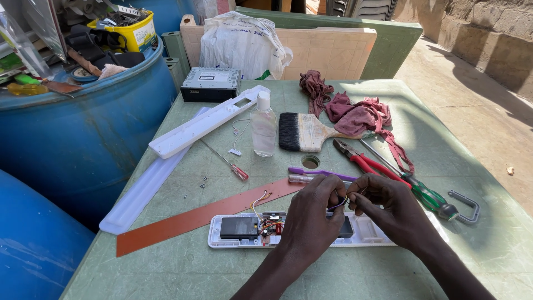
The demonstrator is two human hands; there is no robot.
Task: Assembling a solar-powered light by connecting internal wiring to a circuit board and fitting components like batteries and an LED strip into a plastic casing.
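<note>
— Where is this?

— Outdoors, in sun, on a green desk [222, 272] with scuffed paint. Blue barrels [83, 133] stand to the left, bare ground and a stone wall to the far right.

— What are the hands doing?

— Both are pinched on thin wires [345, 201] near the middle of the desk. The left hand [311, 216] and right hand [386, 208] meet fingertip to fingertip, just above an opened white case [366, 236] with a small circuit board [270, 225] and a dark block inside.

— How would those wires handle?

— Light, limp and easy to snap, I'd judge; the solder joints on the board look delicate. Best held close to the ends, with fingertips only. The case seems stiff thin plastic, light enough to slide.

— And around them?

— An orange strip [194, 216] lies to the left of the case. Farther off sit a small screwdriver [227, 162], clear bottle [263, 125], brush [308, 132], red pliers [363, 161], a green screwdriver [422, 191], red rags [355, 114], long white covers [205, 122] and a black box [211, 84].
</note>
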